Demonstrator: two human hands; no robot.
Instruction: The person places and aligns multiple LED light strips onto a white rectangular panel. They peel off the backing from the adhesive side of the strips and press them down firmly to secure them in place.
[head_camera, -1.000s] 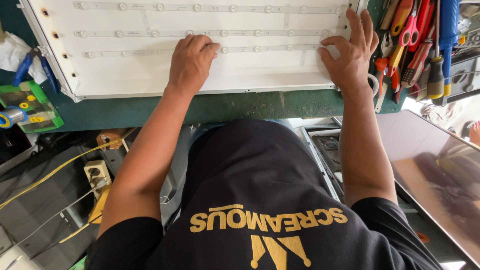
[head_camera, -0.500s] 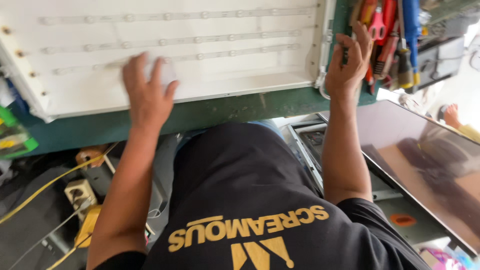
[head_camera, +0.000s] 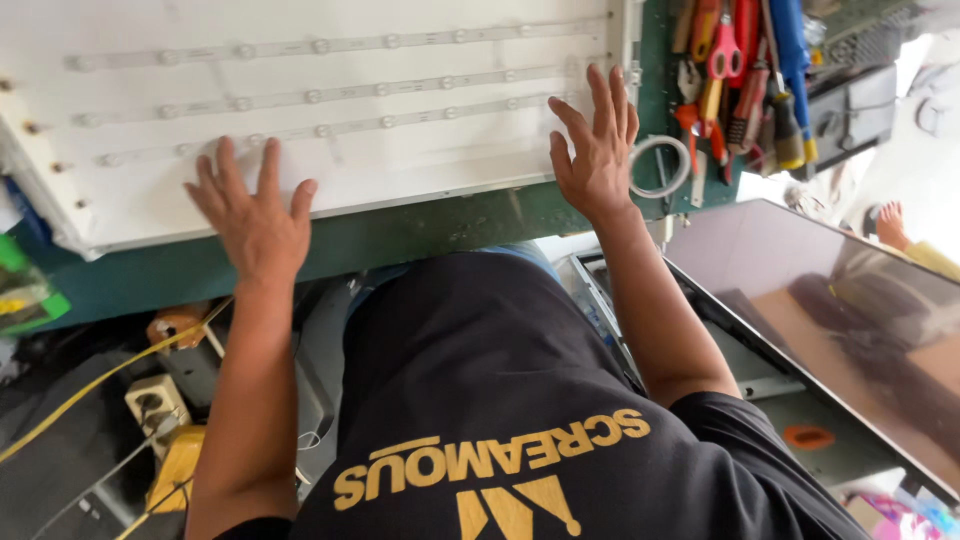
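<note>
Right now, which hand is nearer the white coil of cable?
Right. The right hand lies flat just left of the white coil; the left hand rests far across the white panel.

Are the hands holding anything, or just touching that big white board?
Nothing is held. The left hand and the right hand lie flat, fingers spread, on the near edge of the large white flat panel with rows of small lights.

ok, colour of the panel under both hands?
White panel with pale strips, clearest in the head view.
</note>
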